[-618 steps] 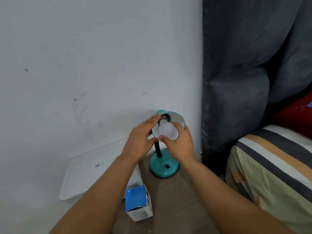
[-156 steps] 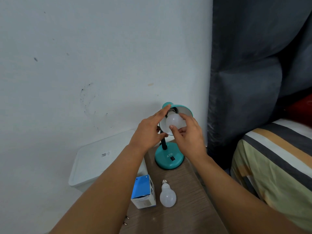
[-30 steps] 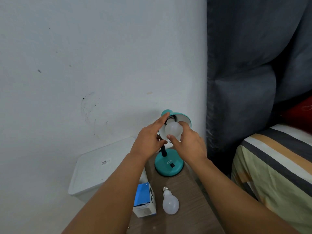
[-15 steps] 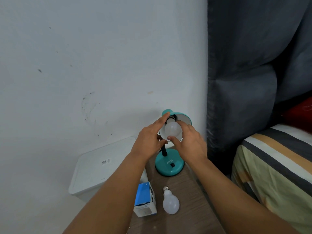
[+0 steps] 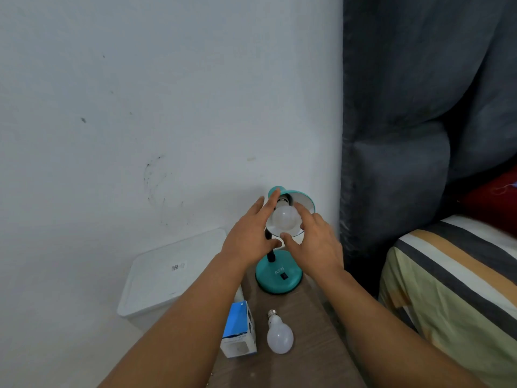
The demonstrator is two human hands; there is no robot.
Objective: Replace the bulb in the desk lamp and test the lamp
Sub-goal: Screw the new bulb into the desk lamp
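Observation:
The teal desk lamp (image 5: pixel 279 278) stands at the far end of a narrow wooden table (image 5: pixel 310 326). A white bulb (image 5: pixel 286 218) sits in the socket inside its shade (image 5: pixel 305 201). My left hand (image 5: pixel 249 236) holds the shade's left side, index finger over the top and thumb under the rim. My right hand (image 5: pixel 316 245) is spread around the bulb, thumb just below it and index finger at its right side, no longer clasping it. A second white bulb (image 5: pixel 279 334) lies loose on the table beside a blue and white bulb box (image 5: pixel 239 330).
A white lidded plastic bin (image 5: pixel 167 275) sits to the left of the table against the white wall. A dark grey padded headboard (image 5: pixel 391 163) and a bed with a striped cover (image 5: pixel 458 289) are close on the right.
Over the last second my right hand's fingers have loosened and spread off the bulb in the socket. My left hand has kept its place on the shade.

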